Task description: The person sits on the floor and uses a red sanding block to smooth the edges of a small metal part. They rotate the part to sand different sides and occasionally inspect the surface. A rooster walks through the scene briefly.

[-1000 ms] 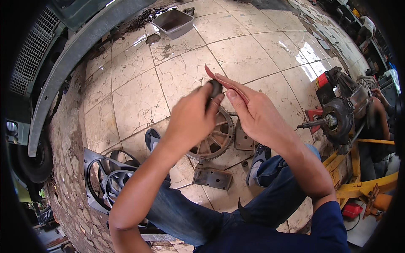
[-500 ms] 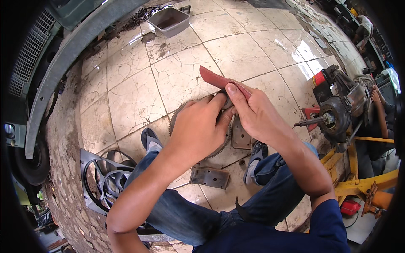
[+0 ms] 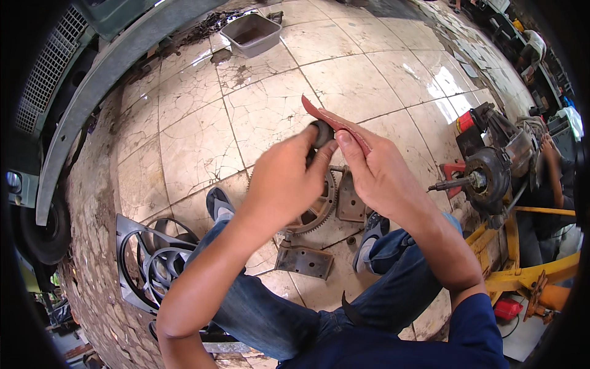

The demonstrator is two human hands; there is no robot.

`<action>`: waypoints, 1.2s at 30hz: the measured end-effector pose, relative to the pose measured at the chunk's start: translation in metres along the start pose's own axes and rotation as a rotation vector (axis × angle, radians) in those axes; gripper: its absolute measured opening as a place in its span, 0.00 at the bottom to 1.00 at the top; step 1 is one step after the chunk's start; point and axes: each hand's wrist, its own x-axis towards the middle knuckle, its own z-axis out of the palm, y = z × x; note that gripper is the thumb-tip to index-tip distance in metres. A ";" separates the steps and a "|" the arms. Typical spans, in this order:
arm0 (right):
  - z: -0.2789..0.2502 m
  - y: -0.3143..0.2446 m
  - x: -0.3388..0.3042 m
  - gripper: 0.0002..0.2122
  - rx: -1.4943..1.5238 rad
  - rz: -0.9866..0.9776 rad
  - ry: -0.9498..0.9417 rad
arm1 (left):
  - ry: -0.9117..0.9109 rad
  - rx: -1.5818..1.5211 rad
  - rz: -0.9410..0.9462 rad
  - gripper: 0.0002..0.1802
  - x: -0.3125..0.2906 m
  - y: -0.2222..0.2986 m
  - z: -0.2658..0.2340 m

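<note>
Strip of reddish-brown, flexible sheet (image 3: pixel 314 109) lies along the right hand (image 3: pixel 381 169), pinched between thumb and fingers; the left hand (image 3: pixel 284 175) pinches a dark, rounded piece (image 3: pixel 324 134) against it — both above a toothed, brownish metal wheel (image 3: pixel 319 214) and drilled metal bracket (image 3: pixel 305 262) on the cream-tiled floor (image 3: pixel 196 141).
</note>
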 end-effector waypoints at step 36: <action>0.000 0.000 0.005 0.21 0.119 0.192 -0.071 | 0.055 0.210 0.213 0.12 -0.003 -0.012 0.005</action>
